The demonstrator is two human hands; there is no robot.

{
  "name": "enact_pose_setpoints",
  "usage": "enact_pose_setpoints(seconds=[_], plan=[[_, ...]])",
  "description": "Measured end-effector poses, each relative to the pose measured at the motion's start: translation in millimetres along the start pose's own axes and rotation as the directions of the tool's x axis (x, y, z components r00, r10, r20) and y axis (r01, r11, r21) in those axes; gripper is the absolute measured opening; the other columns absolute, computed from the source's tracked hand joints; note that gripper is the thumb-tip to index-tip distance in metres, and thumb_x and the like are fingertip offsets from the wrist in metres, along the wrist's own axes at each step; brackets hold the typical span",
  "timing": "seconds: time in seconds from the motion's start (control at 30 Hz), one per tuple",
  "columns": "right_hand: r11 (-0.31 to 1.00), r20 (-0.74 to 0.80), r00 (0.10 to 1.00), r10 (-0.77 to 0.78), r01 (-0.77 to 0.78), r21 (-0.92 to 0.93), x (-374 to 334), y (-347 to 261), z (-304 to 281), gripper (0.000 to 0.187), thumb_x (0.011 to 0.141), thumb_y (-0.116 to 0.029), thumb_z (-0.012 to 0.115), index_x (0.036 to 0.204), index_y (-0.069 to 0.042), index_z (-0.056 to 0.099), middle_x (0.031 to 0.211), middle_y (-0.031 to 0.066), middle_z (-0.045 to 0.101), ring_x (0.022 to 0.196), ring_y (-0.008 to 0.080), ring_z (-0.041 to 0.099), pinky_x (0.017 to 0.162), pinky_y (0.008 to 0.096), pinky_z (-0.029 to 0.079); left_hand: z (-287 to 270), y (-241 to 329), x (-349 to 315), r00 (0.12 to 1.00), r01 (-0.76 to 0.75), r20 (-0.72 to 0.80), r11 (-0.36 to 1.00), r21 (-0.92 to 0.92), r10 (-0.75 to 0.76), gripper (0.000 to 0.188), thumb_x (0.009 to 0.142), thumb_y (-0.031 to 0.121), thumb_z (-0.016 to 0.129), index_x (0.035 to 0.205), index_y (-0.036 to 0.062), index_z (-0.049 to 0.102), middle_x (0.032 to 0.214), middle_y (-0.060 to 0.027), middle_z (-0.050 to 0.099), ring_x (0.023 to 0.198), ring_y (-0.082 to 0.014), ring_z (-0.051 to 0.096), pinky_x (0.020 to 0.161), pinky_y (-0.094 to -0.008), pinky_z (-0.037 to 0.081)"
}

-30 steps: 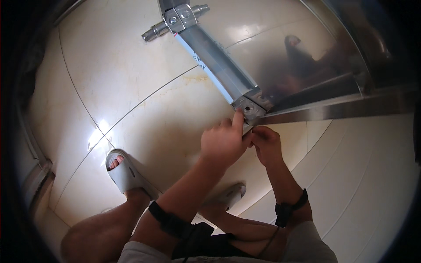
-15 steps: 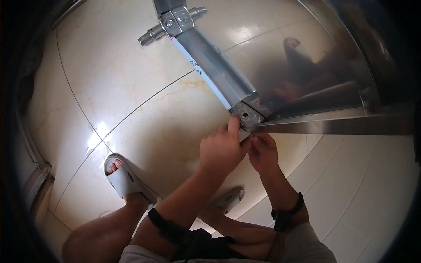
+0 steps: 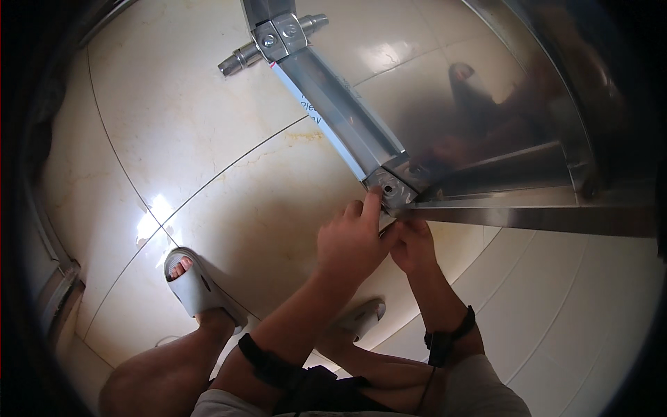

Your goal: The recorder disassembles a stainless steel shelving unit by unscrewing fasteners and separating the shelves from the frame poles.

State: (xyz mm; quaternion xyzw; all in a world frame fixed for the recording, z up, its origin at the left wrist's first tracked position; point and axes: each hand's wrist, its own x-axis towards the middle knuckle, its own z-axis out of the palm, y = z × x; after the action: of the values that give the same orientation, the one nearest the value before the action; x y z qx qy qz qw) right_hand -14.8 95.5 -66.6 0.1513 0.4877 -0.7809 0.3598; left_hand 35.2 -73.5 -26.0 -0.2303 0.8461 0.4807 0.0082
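A stainless-steel frame with a grey metal crossbar (image 3: 337, 104) slants across the upper middle of the head view. At its lower end is a metal corner bracket (image 3: 389, 192) with a round dark hole in its face. My left hand (image 3: 351, 240) grips this bracket, the index finger laid on its face beside the hole and the thumb reaching under the corner. Close by on the right, my right hand (image 3: 415, 247) has its fingers pinched together just below the bracket. Whatever lies between those fingertips is hidden by the corner and the left thumb.
At the crossbar's far end, a second bracket (image 3: 279, 37) joins two tubular metal feet, one pointing left (image 3: 240, 59). A shiny steel panel (image 3: 479, 97) and a long steel rail (image 3: 528, 217) extend right. My slippered foot (image 3: 198, 285) stands on the tiled floor (image 3: 208, 139). A white ridged surface (image 3: 556, 306) lies at lower right.
My right hand has shifted slightly left, its fingertips tucked further under the corner. The left hand keeps its hold on the bracket, and the steel rail sits a little lower in the picture.
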Motion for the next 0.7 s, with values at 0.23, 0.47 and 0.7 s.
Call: enact_pose_setpoints(seconds=[0.23, 0.47, 0.7], plan=[[0.999, -0.041, 0.999, -0.007, 0.009, 0.041, 3, 5, 12, 0.044, 0.075, 0.005, 0.058, 0.116, -0.007, 0.046, 0.114, 0.0069, 0.052, 0.108, 0.0197, 0.049, 0.093, 0.0315, 0.041, 1, -3, -2, 0.999, -0.019, -0.042, 1.0, -0.02, 0.019, 0.055, 0.064, 0.032, 0.07, 0.108, 0.0073, 0.05, 0.084, -0.0104, 0.062, 0.071, -0.0279, 0.062, 0.057, -0.0372, 0.05], [0.988, -0.003, 0.995, -0.104, 0.103, -0.116, 3, 2, 0, 0.044, 0.074, 0.007, 0.058, 0.114, -0.005, 0.046, 0.112, 0.0079, 0.051, 0.105, 0.0203, 0.05, 0.09, 0.0314, 0.043, -3, -2, -1, 0.999, -0.004, -0.052, 0.995, -0.096, -0.001, 0.054, 0.065, 0.031, 0.07, 0.108, 0.0068, 0.048, 0.083, -0.0118, 0.062, 0.071, -0.0288, 0.062, 0.058, -0.037, 0.05], [0.995, -0.121, 0.988, -0.096, 0.099, 0.014, 4, 12, 6, 0.046, 0.075, 0.008, 0.055, 0.117, -0.005, 0.042, 0.111, 0.0081, 0.05, 0.101, 0.0206, 0.052, 0.086, 0.0308, 0.046, -2, -2, -3, 0.999, 0.03, -0.027, 0.995, -0.092, -0.032, 0.052, 0.065, 0.029, 0.07, 0.107, 0.0074, 0.048, 0.083, -0.012, 0.061, 0.074, -0.0281, 0.061, 0.059, -0.0373, 0.05]])
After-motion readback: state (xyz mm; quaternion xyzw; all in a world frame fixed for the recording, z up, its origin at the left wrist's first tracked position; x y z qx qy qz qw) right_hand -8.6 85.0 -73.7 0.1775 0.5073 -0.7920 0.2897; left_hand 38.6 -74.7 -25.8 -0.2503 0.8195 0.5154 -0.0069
